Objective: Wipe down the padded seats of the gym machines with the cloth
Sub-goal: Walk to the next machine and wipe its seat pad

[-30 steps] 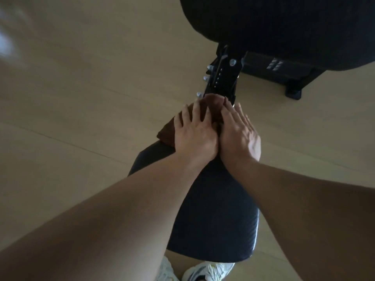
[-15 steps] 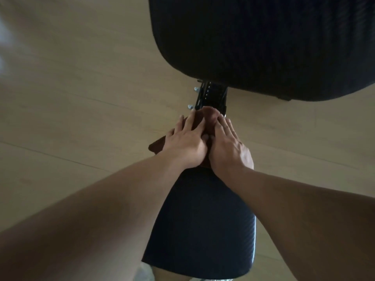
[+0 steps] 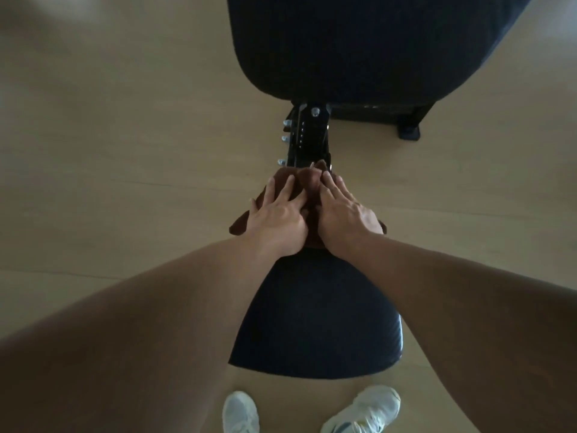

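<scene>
- Wipe was mid-way, by my read: brown cloth (image 3: 307,182) sat at far narrow end of seat pad (image 3: 315,310); near end and backrest pad (image 3: 359,42) beyond looked left to do.
- L hand (image 3: 276,218) & R hand (image 3: 345,217) lay side by side, fingers straight, flat on cloth, pressing, no grip.
- Both arms stretched fwd over seat pad.

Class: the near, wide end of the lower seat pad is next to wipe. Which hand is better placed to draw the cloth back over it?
Either, marginally the left hand: like the right hand, it presses flat on the cloth at the seat pad far end, but more cloth shows beside it.
</scene>
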A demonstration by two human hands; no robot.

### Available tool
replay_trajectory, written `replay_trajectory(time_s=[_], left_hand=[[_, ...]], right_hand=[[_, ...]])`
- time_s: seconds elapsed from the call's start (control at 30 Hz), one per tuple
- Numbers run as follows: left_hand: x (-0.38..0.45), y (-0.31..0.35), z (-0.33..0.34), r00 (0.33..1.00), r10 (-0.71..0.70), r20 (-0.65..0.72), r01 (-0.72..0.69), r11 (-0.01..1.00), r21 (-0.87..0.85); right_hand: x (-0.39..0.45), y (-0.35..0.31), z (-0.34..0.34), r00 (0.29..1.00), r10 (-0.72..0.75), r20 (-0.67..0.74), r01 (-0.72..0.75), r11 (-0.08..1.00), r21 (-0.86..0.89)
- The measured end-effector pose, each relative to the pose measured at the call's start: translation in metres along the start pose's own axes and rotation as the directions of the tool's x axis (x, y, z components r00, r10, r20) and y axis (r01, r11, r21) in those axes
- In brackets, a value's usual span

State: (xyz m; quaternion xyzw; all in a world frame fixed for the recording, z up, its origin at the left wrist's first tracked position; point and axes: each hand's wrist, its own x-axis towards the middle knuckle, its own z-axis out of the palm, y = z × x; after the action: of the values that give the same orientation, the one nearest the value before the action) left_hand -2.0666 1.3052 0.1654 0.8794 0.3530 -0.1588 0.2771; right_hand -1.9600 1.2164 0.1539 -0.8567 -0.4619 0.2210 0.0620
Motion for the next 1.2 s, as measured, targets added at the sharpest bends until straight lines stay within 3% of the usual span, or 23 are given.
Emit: replay_trajectory(time_s=[0.13,0.27,0.43,0.6,0.87,1.2], left_hand=[[-0.047,0.005,0.004,0.998,0.027,0.049,-0.033,0.993,0.111],[-0.099,0.002,0.021,0.999,0.049,-0.011,-0.046,0.982,0.183],[-0.119,-0.009,0.051,0.988,-0.031,-0.15,0.054,0.987,0.151],[-0.102,-0.011,0.066,0.958,-0.014,-0.286,0.056,0.989,0.139],[-0.034,-0.007,0.041,0.98,0.03,-0.197,0.004,0.985,0.171],[0.04,-0.002,0.013,0.985,0.115,-0.129,-0.095,0.984,0.152]], right_hand=[[-0.052,-0.013,-0.002,0.997,0.03,0.075,-0.031,0.999,0.015],[-0.101,-0.031,0.002,0.969,0.201,0.142,-0.212,0.975,0.065],[-0.121,-0.046,0.013,0.898,0.427,0.108,-0.435,0.898,0.062],[-0.115,-0.026,0.033,0.944,0.33,-0.02,-0.329,0.943,0.043],[-0.057,-0.011,0.026,0.965,0.25,-0.083,-0.24,0.963,0.121],[-0.001,0.001,0.004,0.945,0.321,-0.057,-0.303,0.929,0.212]])
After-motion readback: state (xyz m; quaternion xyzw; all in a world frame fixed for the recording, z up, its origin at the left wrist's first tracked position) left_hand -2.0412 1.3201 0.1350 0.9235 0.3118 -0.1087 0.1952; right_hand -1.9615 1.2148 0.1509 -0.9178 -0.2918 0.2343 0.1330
